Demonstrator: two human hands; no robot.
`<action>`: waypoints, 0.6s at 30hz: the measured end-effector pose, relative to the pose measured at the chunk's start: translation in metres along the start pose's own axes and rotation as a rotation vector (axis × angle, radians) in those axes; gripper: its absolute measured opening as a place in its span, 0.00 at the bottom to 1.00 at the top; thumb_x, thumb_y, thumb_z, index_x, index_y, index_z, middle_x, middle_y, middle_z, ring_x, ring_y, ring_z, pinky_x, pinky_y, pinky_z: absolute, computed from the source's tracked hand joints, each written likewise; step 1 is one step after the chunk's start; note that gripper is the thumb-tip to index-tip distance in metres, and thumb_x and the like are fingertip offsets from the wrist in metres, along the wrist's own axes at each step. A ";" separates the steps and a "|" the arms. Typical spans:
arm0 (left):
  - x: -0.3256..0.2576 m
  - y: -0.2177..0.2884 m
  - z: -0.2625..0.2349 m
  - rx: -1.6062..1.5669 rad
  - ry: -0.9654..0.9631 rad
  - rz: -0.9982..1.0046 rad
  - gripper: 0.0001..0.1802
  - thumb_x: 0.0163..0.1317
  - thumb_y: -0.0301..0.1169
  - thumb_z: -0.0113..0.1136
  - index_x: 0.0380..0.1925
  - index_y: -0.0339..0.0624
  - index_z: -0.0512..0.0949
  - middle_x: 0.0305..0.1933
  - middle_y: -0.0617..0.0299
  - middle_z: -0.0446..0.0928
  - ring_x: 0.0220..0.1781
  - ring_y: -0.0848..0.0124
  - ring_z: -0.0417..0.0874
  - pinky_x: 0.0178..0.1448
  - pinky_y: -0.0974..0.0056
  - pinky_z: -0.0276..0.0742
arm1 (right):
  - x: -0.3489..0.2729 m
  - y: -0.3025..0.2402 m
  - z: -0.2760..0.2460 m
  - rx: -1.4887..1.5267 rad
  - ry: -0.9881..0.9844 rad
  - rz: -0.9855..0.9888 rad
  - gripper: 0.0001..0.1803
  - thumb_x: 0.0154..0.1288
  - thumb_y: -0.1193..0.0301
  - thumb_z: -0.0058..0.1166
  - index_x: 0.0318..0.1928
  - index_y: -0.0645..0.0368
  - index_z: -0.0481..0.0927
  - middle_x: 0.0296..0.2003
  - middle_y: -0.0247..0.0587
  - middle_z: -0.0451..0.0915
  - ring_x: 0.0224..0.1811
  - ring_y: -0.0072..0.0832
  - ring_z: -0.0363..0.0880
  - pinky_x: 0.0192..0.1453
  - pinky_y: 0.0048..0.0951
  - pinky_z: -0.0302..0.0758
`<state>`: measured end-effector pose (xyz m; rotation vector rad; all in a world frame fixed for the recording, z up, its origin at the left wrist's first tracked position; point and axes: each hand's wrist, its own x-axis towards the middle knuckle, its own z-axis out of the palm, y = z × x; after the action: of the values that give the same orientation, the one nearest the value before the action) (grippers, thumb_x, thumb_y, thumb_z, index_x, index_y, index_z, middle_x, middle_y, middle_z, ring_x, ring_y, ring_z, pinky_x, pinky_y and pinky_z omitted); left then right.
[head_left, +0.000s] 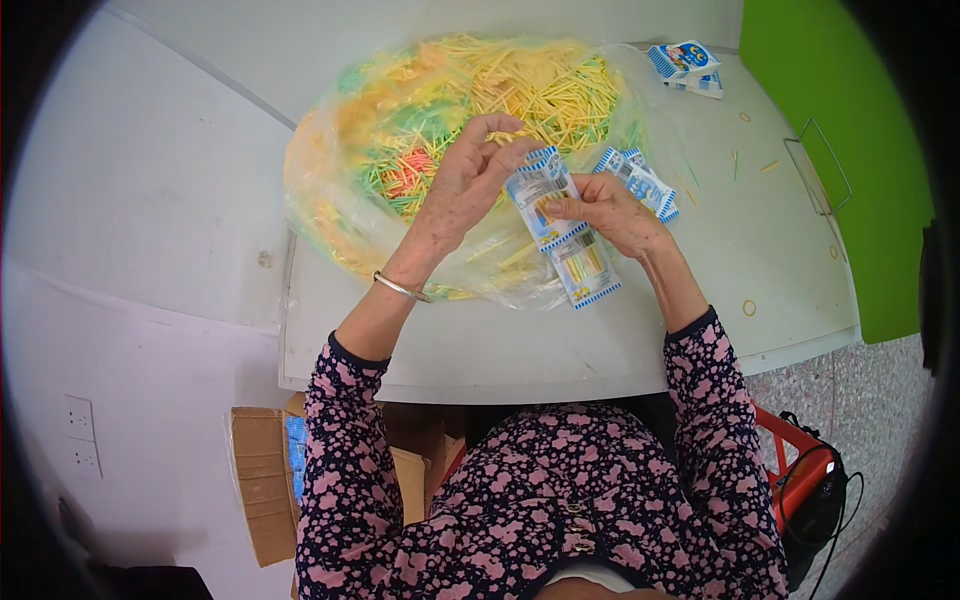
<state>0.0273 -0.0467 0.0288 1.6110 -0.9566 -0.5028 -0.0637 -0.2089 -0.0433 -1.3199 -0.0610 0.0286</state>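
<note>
Two joined small blue-and-white packets with clear windows hang as a strip, the upper packet (530,198) above the lower packet (587,272); pale sticks show inside. My right hand (625,215) grips the strip at its right side, thumb across the front. At the upper packet's top left edge, the fingers of my left hand (462,190) are closed on it, the index finger arched. Behind both hands lies a large clear plastic bag (500,275), spread wide and full of thin yellow, green, orange and red sticks (560,95). More packets (650,192) lie just beyond my right hand.
Further packets (685,60) are stacked at the far right of the white table (480,350). Rubber bands (749,308) and loose sticks (770,166) lie on the right. A wire loop (820,165) stands by the green panel (830,110). Below are a cardboard box (262,480) and red stool (790,470).
</note>
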 end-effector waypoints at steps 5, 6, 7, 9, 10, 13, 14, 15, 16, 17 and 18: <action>0.001 -0.003 -0.002 0.178 0.023 0.098 0.14 0.68 0.38 0.47 0.43 0.39 0.75 0.40 0.64 0.78 0.44 0.79 0.73 0.49 0.71 0.69 | 0.002 0.002 -0.001 -0.012 -0.025 0.006 0.15 0.60 0.65 0.58 0.43 0.62 0.80 0.35 0.32 0.82 0.33 0.14 0.77 0.39 0.17 0.72; 0.003 -0.003 -0.001 0.182 0.026 0.106 0.13 0.68 0.37 0.47 0.40 0.38 0.75 0.39 0.65 0.78 0.41 0.79 0.74 0.47 0.72 0.69 | 0.002 0.002 -0.003 -0.027 -0.034 0.014 0.15 0.61 0.66 0.57 0.44 0.63 0.80 0.36 0.33 0.82 0.35 0.14 0.77 0.41 0.18 0.72; 0.004 -0.003 0.001 0.186 0.029 0.113 0.13 0.68 0.35 0.47 0.37 0.37 0.76 0.37 0.66 0.79 0.39 0.80 0.74 0.45 0.73 0.70 | 0.000 0.003 -0.004 -0.026 -0.031 0.017 0.15 0.61 0.66 0.57 0.44 0.63 0.80 0.36 0.33 0.82 0.35 0.14 0.77 0.41 0.18 0.72; 0.005 0.001 0.000 0.124 0.040 0.120 0.13 0.68 0.35 0.48 0.37 0.36 0.76 0.37 0.65 0.79 0.39 0.79 0.74 0.45 0.73 0.70 | -0.001 0.001 -0.003 -0.009 -0.014 -0.002 0.16 0.61 0.65 0.57 0.45 0.63 0.80 0.36 0.33 0.82 0.35 0.14 0.77 0.41 0.18 0.72; 0.005 0.002 0.000 0.065 0.054 0.129 0.14 0.68 0.35 0.48 0.37 0.36 0.77 0.37 0.65 0.79 0.39 0.79 0.75 0.45 0.72 0.70 | 0.000 0.002 -0.003 -0.007 -0.013 -0.001 0.16 0.61 0.65 0.57 0.45 0.63 0.80 0.36 0.33 0.82 0.35 0.14 0.77 0.41 0.18 0.72; 0.005 0.000 0.007 0.018 0.112 0.129 0.15 0.67 0.37 0.48 0.36 0.35 0.77 0.36 0.65 0.79 0.39 0.79 0.75 0.46 0.72 0.70 | 0.001 0.003 -0.003 0.010 -0.018 -0.028 0.15 0.61 0.66 0.57 0.45 0.63 0.80 0.35 0.33 0.82 0.35 0.14 0.77 0.41 0.18 0.72; 0.005 -0.002 0.007 0.018 0.112 0.128 0.15 0.67 0.37 0.48 0.36 0.35 0.77 0.36 0.65 0.79 0.39 0.79 0.75 0.46 0.72 0.70 | -0.001 0.001 -0.002 -0.009 -0.012 -0.005 0.15 0.62 0.66 0.57 0.44 0.63 0.80 0.36 0.33 0.82 0.35 0.14 0.77 0.40 0.18 0.72; 0.005 -0.006 0.007 0.047 0.097 0.118 0.16 0.67 0.38 0.48 0.37 0.35 0.77 0.38 0.64 0.79 0.41 0.77 0.75 0.47 0.71 0.70 | -0.001 0.000 -0.001 -0.029 -0.006 0.018 0.15 0.62 0.67 0.57 0.44 0.64 0.80 0.36 0.33 0.82 0.35 0.14 0.77 0.40 0.18 0.72; 0.005 -0.010 0.007 0.075 0.083 0.108 0.16 0.67 0.39 0.48 0.38 0.35 0.76 0.41 0.63 0.79 0.43 0.76 0.76 0.49 0.69 0.71 | -0.001 0.000 0.000 -0.028 -0.005 0.018 0.15 0.62 0.67 0.57 0.44 0.64 0.80 0.36 0.33 0.82 0.35 0.14 0.77 0.40 0.18 0.72; 0.004 -0.015 0.008 0.076 0.082 0.108 0.16 0.67 0.39 0.48 0.38 0.35 0.76 0.41 0.63 0.79 0.43 0.76 0.76 0.49 0.69 0.71 | -0.001 0.000 0.000 -0.009 -0.013 0.009 0.14 0.62 0.67 0.56 0.44 0.64 0.80 0.36 0.34 0.82 0.35 0.14 0.77 0.40 0.17 0.72; 0.002 -0.018 0.010 0.188 0.112 0.148 0.16 0.67 0.39 0.48 0.38 0.35 0.76 0.44 0.62 0.78 0.45 0.74 0.76 0.50 0.68 0.71 | -0.001 0.001 0.000 0.010 -0.019 0.002 0.14 0.62 0.67 0.56 0.43 0.64 0.80 0.36 0.34 0.82 0.35 0.14 0.77 0.40 0.17 0.72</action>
<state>0.0265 -0.0543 0.0092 1.7006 -1.0536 -0.2240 -0.0643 -0.2092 -0.0441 -1.3100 -0.0761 0.0431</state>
